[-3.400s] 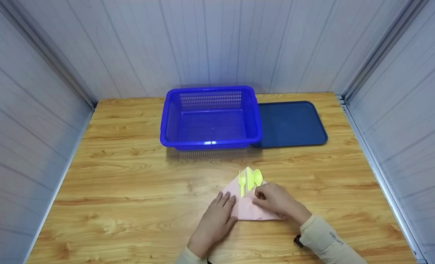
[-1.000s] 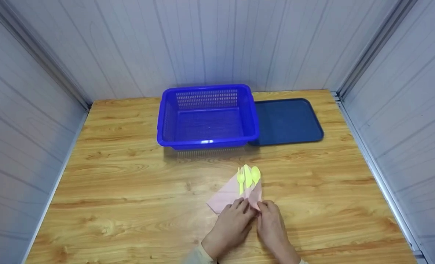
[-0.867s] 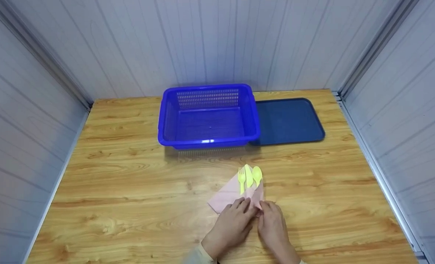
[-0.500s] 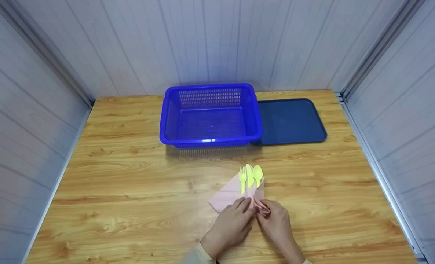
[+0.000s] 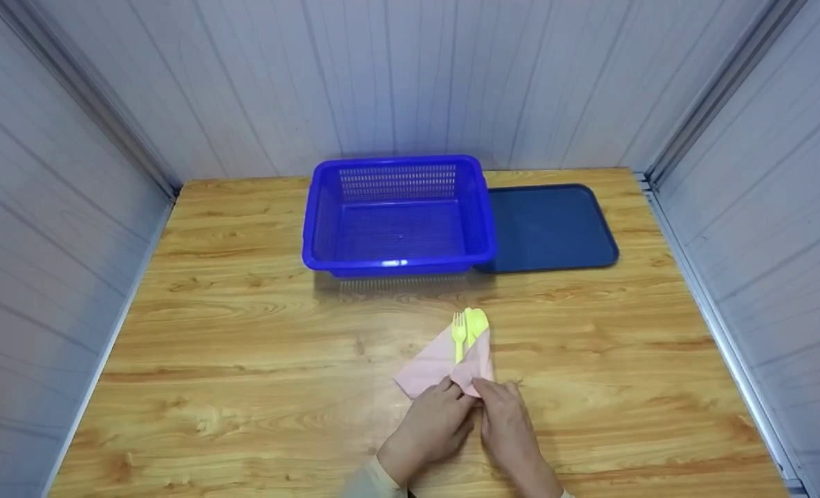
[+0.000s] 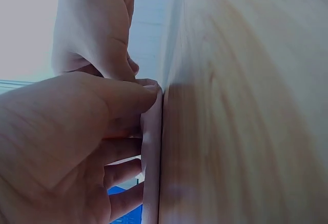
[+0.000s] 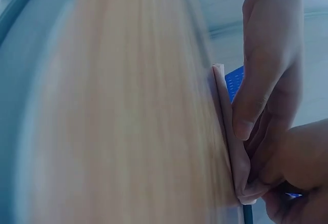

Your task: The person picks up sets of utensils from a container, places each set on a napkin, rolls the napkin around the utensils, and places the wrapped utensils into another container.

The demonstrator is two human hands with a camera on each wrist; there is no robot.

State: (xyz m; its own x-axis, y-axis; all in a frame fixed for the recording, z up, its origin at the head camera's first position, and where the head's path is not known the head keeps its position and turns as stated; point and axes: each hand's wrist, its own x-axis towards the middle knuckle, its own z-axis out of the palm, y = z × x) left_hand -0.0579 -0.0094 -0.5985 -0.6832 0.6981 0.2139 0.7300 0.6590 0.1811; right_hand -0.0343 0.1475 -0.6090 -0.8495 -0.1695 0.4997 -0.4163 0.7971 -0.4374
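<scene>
**Right hand (image 5: 512, 423) pinching, left hand (image 5: 429, 425) pressing at the pink napkin (image 5: 424, 370)!**

And the right hand is gripping a fold of the pink napkin between thumb and fingers, right at its near edge, with the right wrist view showing the bunched corner sitting in that pinch. Just beside it, the left hand is pressing down, its thumb touching the near edge and its fingers reaching out over the fabric; no curl around anything there, just contact. The two hands are working very close together, practically side by side!

Where is the pink napkin? It's lying on the wood-patterned table (image 5: 244, 360), towards the person, one corner pointing out to the left. Three pale yellow pieces are poking out at the far end: the fork (image 5: 459, 332) is lying on the left with its tines facing away, the knife (image 5: 469, 322) is showing only partly in the middle, and the spoon (image 5: 480, 319) is sitting on the right, close against it. A pink flap is covering their lower parts.

Further back, the blue basket (image 5: 399, 265) is standing well apart from the hands, near the panelled wall (image 5: 417, 83). To its right, the dark blue tray (image 5: 552, 228) is lying flat. A beige sleeve (image 5: 372, 482) is showing behind the left hand.
</scene>
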